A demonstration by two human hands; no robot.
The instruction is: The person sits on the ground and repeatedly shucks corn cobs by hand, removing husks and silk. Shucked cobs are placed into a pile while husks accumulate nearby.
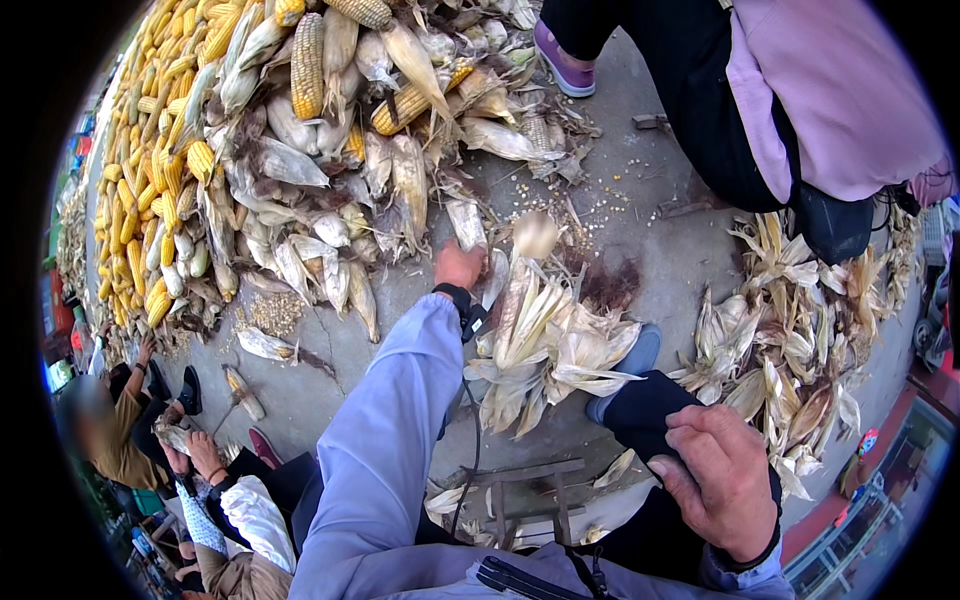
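My left hand [460, 264] reaches forward to the near edge of the corn pile. It closes around the lower end of a corn ear in its pale husk [466, 223]; part of its grip is hidden from above. Just right of that wrist lies a loose heap of stripped corn husks [555, 341], spread on the concrete between my feet. My right hand [724, 480] is over my right knee, fingers half curled and thumb apart, with nothing visible in it. Many unhusked ears [409, 172] lie beyond my left hand.
Bare yellow cobs [154, 187] form a large pile at left. Another husk heap [795, 360] lies at right. A person in pink [832, 90] is at upper right, and others [240, 517] sit at lower left. A low wooden stool [532, 487] is below me.
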